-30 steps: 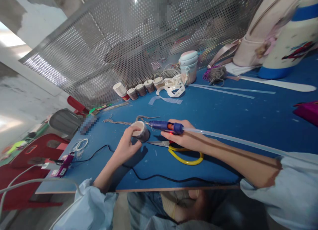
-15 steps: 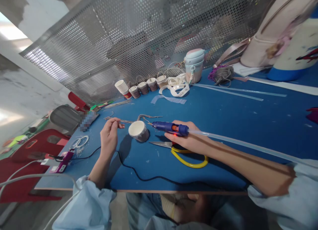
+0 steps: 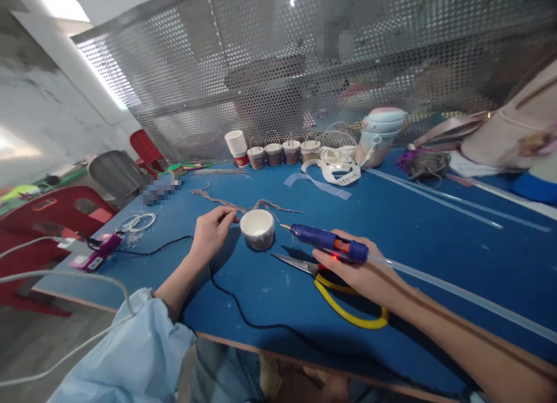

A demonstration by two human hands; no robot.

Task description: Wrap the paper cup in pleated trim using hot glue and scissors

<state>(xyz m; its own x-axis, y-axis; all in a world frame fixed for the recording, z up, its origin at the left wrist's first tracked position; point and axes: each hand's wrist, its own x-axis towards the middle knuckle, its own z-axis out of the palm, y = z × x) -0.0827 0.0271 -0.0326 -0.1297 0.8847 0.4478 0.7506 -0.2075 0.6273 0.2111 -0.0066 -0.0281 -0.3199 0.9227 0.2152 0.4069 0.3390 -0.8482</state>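
Note:
My right hand [image 3: 354,264] is wrapped round a blue hot glue gun [image 3: 326,240], whose red light glows. A long clear glue stick [image 3: 444,284] sticks out of its back end, and its nozzle points left at a small paper cup [image 3: 257,232] with a brown wrapped side. My left hand [image 3: 214,232] is beside the cup's left side, fingers pinched together; what they hold, if anything, is hidden. Behind the cup lie thin brown cords [image 3: 272,206]. Below the gun, scissors [image 3: 348,310] with yellow handles lie with their blades toward the cup.
Along the back stand stacked paper cups [image 3: 235,145], several small wrapped cups [image 3: 273,154], white ribbon [image 3: 333,172] and a pastel bottle [image 3: 378,137]. Spare glue sticks [image 3: 439,199] and grey yarn [image 3: 429,165] lie at right. A black cable [image 3: 248,319] crosses the front; a purple power strip [image 3: 98,252] sits left.
The view has shifted, so the table's things sit lower and further right. My left hand has come closer to the cup. The glue gun stays in my right hand, its nozzle near the cup.

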